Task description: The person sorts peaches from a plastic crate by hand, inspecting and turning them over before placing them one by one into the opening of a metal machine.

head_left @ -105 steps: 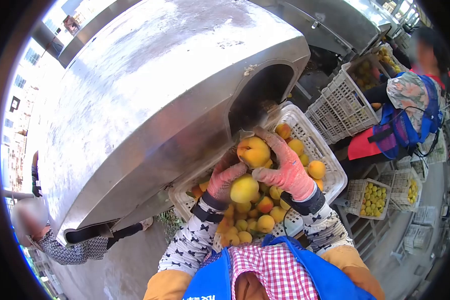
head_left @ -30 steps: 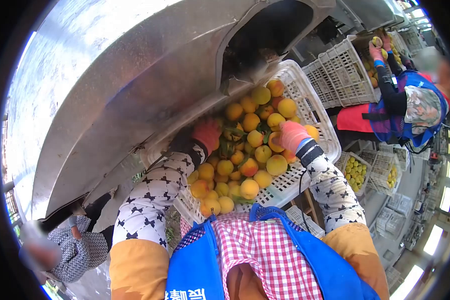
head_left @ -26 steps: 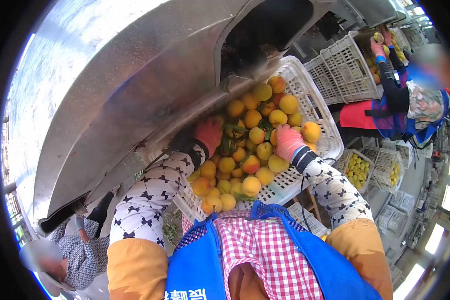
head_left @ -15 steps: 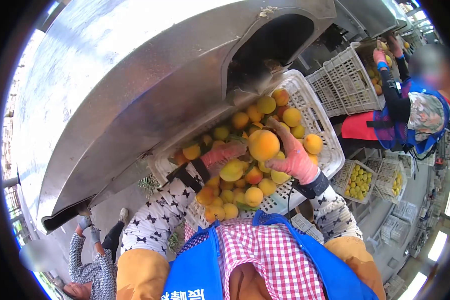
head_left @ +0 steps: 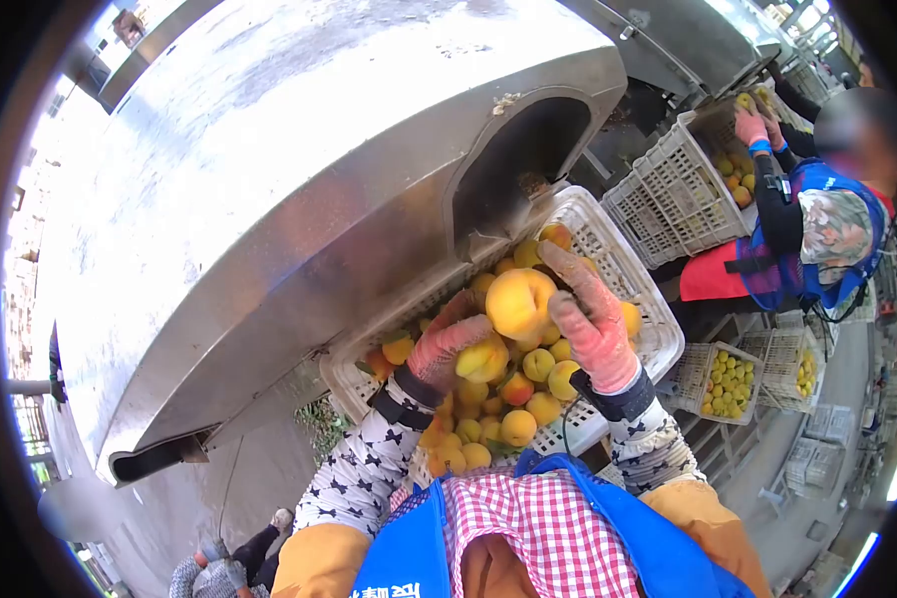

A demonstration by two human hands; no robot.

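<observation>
My right hand [head_left: 600,324], in a soiled pink glove, has thumb and fingers curved at the side of a large yellow-orange peach [head_left: 520,304], raised above the rest. In a matching glove, my left hand [head_left: 447,344] closes on a yellow-green peach [head_left: 481,357], just below and left of the first. Several yellow and red-blushed peaches [head_left: 518,429] fill the white plastic crate [head_left: 658,349] under both hands. My palms hide part of the fruit.
A metal chute housing [head_left: 299,234] with a dark opening [head_left: 518,159] overhangs the crate's far side. At right, a co-worker [head_left: 817,219] handles fruit over another crate [head_left: 668,199]. Fruit-filled crates [head_left: 730,384] stand lower right. Another person [head_left: 219,573] is at lower left.
The view has shifted, so the chute and crate sit lower. My left hand has come nearer the right, onto the yellow-green peach. My right hand's fingers are spread wider beside the large peach.
</observation>
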